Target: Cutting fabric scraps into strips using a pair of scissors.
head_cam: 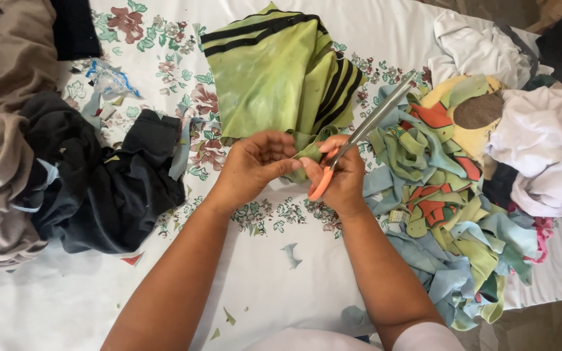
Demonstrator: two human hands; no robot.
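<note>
Cutting cloth over a floral-covered tabletop (164,58).
The left hand (252,166) pinches the edge of a folded lime-green fabric with black stripes (274,71), apparently holding it taut; the right hand (345,179), fingers closed through the handles, grips orange-handled steel scissors (359,133). A heap of green, blue and orange offcuts (450,214) lies just right.
</note>
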